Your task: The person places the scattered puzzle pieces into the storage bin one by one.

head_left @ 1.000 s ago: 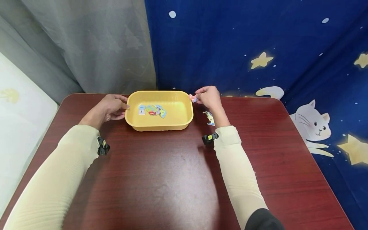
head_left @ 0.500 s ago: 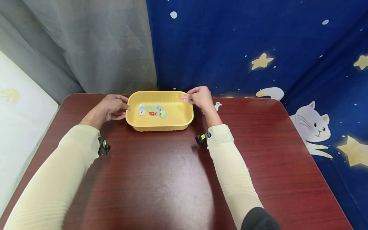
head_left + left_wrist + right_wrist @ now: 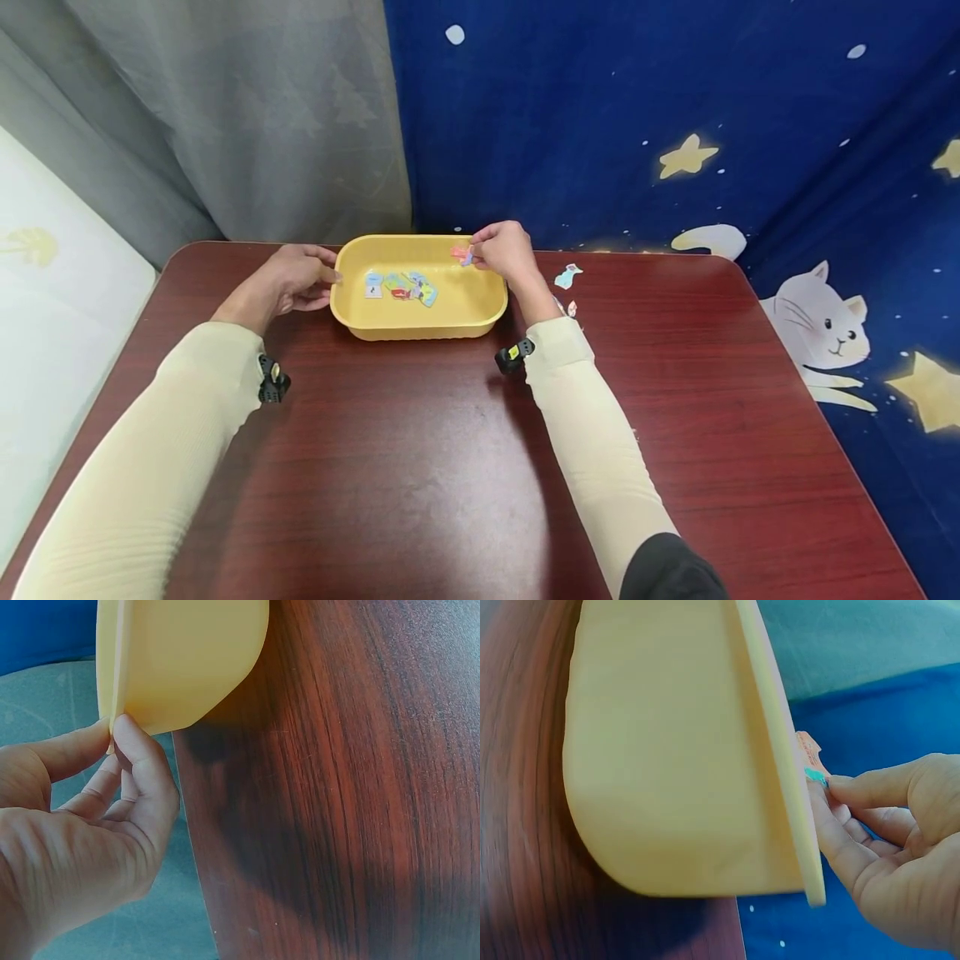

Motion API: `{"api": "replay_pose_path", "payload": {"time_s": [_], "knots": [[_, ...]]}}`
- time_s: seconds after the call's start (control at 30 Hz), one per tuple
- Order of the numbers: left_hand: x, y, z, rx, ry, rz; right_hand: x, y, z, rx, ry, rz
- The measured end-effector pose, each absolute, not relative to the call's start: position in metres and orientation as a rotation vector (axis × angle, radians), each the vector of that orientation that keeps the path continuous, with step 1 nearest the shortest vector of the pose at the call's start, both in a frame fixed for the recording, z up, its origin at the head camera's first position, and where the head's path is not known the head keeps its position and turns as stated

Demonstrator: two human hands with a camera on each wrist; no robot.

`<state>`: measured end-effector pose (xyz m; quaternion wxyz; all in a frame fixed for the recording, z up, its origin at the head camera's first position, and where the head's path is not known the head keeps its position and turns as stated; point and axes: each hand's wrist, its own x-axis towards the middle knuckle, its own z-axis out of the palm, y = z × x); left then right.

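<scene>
A yellow plastic basin [image 3: 465,308] stands near the table's back edge, with several flat, colourful puzzle pieces [image 3: 411,287] lying inside on its left half. My left hand [image 3: 288,279] pinches the basin's left rim between thumb and fingers, which the left wrist view shows closely. Over the basin's right back part, my right hand [image 3: 508,252] holds a pink-orange puzzle piece [image 3: 461,254] by thumb and fingertips. In the right wrist view that puzzle piece [image 3: 810,754] is partly hidden behind the basin's rim.
Right of the basin, a light-blue puzzle piece [image 3: 567,276] lies on the dark red table [image 3: 420,433]. Another small piece [image 3: 572,308] is partly covered by the right wrist. Grey curtain [image 3: 300,125] and blue star-patterned curtain [image 3: 570,117] hang behind the table.
My right hand has moved left, carrying the pink-orange puzzle piece from beyond the right rim to over the basin. The left hand stays on the rim.
</scene>
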<state>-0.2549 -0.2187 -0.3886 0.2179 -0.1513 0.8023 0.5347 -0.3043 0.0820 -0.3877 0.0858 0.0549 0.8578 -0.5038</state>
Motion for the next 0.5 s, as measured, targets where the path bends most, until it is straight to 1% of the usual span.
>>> {"api": "replay_pose_path", "payload": {"time_s": [0.27,0.5], "knots": [[-0.256,-0.218,-0.387,-0.431,2.201,1.490,-0.307,0.067,-0.390,0.137,2.536,-1.479],[-0.256,-0.218,-0.388,-0.433,2.196,1.496,-0.310,0.054,-0.399,0.159,2.533,-1.427]]}}
